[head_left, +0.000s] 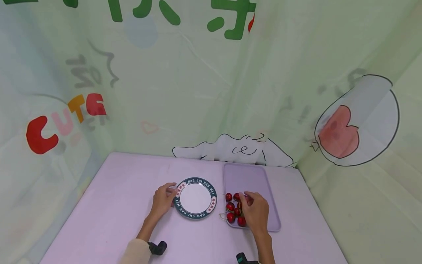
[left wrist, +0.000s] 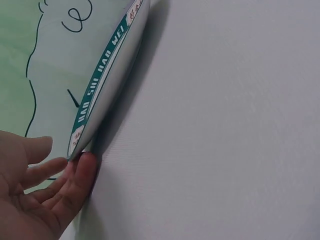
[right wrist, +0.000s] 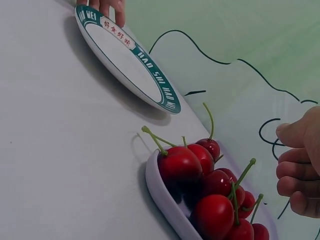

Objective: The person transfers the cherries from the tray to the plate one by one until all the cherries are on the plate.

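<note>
A round white plate (head_left: 195, 198) with a dark green lettered rim lies mid-table. My left hand (head_left: 163, 200) is at its left edge; in the left wrist view the fingers (left wrist: 82, 175) touch the rim from below, relaxed, with the thumb apart. To the plate's right is a shallow lilac tray (head_left: 246, 177), its near left part filled with several red cherries (head_left: 230, 217) on green stems. Over these cherries hovers my right hand (head_left: 256, 212), fingers loosely bent. The right wrist view shows this hand (right wrist: 306, 162) apart from the cherries, nothing visible in its grasp.
A pale pinkish-lilac table (head_left: 132, 183) carries the plate and tray. Printed light green curtains (head_left: 204, 88) hang behind it and at both sides. A dark wrist device (head_left: 158, 248) sits at the left sleeve, another (head_left: 243, 258) by the right wrist.
</note>
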Available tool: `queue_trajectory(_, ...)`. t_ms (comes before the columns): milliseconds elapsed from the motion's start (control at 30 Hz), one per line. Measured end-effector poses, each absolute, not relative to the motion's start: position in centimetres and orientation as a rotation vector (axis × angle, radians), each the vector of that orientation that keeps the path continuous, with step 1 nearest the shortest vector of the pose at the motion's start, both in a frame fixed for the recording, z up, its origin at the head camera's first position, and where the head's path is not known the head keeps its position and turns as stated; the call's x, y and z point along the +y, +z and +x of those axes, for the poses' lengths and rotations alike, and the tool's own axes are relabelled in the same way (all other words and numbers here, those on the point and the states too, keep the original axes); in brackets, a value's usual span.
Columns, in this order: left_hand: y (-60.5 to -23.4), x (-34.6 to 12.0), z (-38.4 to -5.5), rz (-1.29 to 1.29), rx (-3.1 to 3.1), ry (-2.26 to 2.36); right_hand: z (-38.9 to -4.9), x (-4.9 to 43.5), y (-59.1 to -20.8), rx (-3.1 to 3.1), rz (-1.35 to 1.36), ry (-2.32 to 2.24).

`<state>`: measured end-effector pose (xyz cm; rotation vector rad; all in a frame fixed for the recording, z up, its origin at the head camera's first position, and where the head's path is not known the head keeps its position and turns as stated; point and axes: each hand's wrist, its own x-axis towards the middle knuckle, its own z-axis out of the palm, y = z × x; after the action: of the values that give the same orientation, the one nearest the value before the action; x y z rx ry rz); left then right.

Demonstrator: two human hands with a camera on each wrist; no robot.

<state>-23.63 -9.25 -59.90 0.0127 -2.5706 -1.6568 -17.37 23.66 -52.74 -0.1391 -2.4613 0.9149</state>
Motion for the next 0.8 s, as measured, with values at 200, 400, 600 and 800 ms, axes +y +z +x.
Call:
queue_trajectory(200, -60.5, -9.3, -23.8, 0.059, -2.527, -1.725, -17.4, 24.1, -53.8, -2.41, -0.124, 0.929)
queue_trajectory(400, -61.4, -9.2, -23.9, 0.07, -2.508, -1.686, -17.1, 24.0, -54.0, -2.401, -0.15, 0.96)
queue_trajectory(600, -62.3, -9.1, -24.1, 0.159, -2.461, -1.717, -16.8, 24.0, -54.2, -2.381, -0.141, 0.979)
queue_trajectory(800, -62.5, -9.1, -24.1, 0.164, -2.428, -1.797, -16.8, 24.3, -55.4, -2.342, -0.143, 0.962)
